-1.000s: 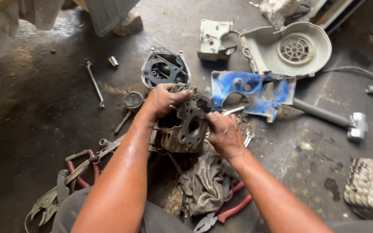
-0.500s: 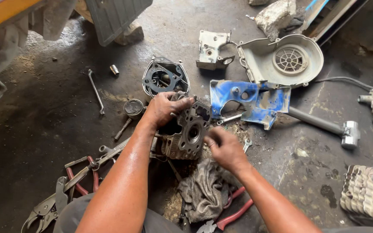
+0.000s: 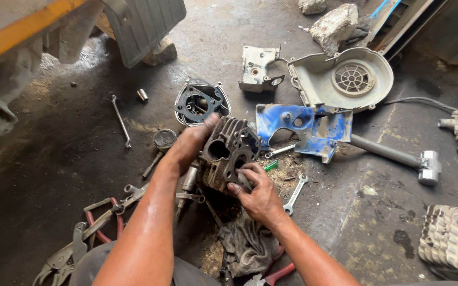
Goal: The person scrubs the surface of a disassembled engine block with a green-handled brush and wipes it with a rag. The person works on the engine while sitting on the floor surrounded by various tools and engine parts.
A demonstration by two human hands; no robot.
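Dark grey finned cylinder head (image 3: 229, 153), scuffed blue metal cover (image 3: 314, 127), pale grey fan housing (image 3: 340, 79), red-handled pliers (image 3: 102, 222), oil-stained grey rag (image 3: 247, 243)

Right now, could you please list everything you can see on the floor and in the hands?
engine cylinder head: 1, dark grey, centre, held off the floor
blue cover: 1, blue, right of centre
fan housing: 1, pale grey, upper right
bracket plate: 1, pale grey, top centre
gasket cover: 1, black, above centre
hammer: 1, grey, right
wrench: 1, silver, beside right hand
locking pliers: 1, grey, lower left
rag: 1, grey, bottom centre
left hand: grips the cylinder head
right hand: holds its lower edge
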